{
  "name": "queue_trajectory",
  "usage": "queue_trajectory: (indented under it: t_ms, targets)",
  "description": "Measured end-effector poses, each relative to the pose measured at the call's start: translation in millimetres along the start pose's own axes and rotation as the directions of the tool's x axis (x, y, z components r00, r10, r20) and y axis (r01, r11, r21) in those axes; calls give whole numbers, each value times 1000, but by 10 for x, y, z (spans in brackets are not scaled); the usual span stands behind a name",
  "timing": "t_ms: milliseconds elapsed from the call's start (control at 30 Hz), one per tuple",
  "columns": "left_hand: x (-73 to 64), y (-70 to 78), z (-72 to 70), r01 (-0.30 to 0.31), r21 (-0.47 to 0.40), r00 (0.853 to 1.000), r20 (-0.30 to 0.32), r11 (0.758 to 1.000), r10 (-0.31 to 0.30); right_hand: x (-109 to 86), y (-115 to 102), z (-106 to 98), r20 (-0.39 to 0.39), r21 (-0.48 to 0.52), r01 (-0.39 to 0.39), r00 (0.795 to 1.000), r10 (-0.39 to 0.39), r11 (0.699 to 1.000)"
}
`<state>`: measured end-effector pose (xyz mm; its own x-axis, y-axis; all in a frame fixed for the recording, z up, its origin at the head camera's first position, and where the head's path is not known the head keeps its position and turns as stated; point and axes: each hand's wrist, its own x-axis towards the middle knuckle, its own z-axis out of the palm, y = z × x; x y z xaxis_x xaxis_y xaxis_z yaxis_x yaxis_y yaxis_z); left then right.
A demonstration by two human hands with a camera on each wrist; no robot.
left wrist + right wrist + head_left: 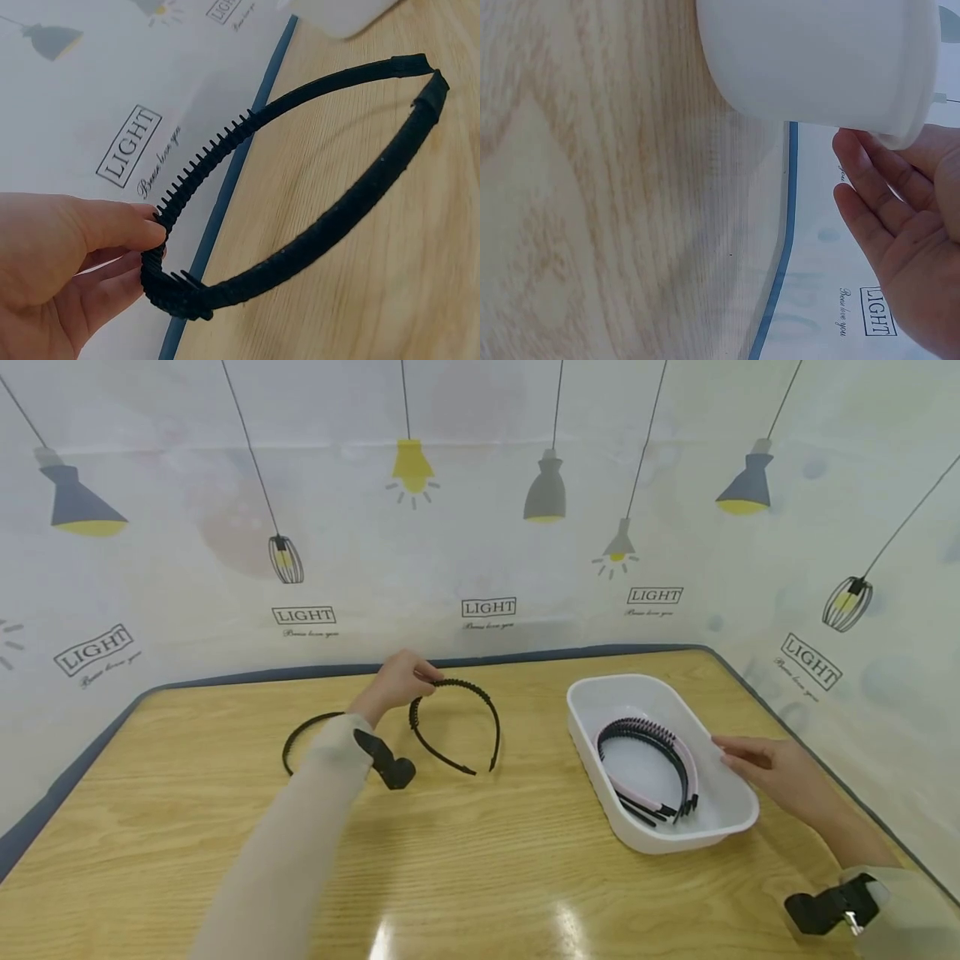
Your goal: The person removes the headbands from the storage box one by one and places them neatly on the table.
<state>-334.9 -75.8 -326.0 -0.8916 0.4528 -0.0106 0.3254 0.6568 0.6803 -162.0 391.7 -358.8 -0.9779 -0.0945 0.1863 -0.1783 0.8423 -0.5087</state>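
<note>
My left hand pinches a black toothed headband by its ridged top, above the wooden table. In the left wrist view the headband's two ends point away from the fingers, close together. Behind my left forearm a second black headband lies on the table, partly hidden. On the right stands a white plastic basin with several headbands inside, black and pale pink. My right hand holds the basin's right rim, its fingers against the outside; the thumb's contact is hidden in the right wrist view.
The wooden table is bordered at the back and sides by a pale wall covering with a dark blue edge and printed lamps. A black camera mount sits on my left wrist, another mount on my right.
</note>
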Motion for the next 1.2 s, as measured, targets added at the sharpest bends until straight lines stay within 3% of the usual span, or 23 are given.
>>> queue_trajectory:
  t_ms: [367,767,1200]
  targets:
    - [-39,-192,-53,1,-9,1000,16,1000,-1,-6,26,-10,-19,31,34,999,-33,999]
    - [-20,-412,-38,-4,-1,999,37,1000,4,-16,44,7,-4,11,-2,1000,2,1000]
    - [-48,-506,-33,37,11,998,56,999,-38,-12,17,2,-21,30,9,1000,-8,1000]
